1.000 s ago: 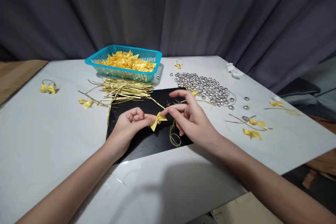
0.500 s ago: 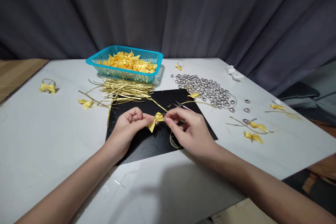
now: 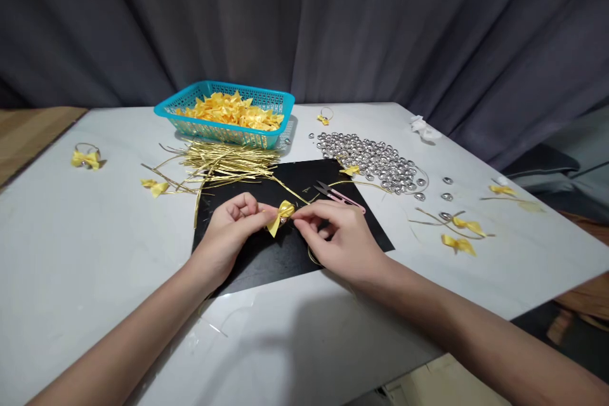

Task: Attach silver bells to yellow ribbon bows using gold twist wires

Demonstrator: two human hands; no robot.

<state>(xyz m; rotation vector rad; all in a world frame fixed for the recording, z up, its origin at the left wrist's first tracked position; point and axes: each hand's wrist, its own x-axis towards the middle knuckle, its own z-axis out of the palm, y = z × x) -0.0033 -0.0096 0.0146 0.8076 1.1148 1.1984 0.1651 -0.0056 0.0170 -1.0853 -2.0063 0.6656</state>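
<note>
A small yellow ribbon bow [image 3: 282,215] with a silver bead at its centre is pinched between both my hands above a black mat [image 3: 266,260]. My left hand [image 3: 231,228] grips its left side with curled fingers. My right hand [image 3: 340,238] pinches the right side with thumb and forefinger. A thin gold wire runs from the bow under my right hand. Small snips with pink handles [image 3: 339,195] lie on the mat just beyond my right hand.
A teal basket [image 3: 223,130] of yellow bows stands at the back, with a pile of gold wires [image 3: 223,162] before it. Silver beads [image 3: 375,162] are heaped at the right. Several loose bows, such as one [image 3: 457,243], lie on the white table [image 3: 71,235].
My right hand has closed its spread fingers and dropped lower onto the bow's right side. The snips it hid a second ago now show on the mat.
</note>
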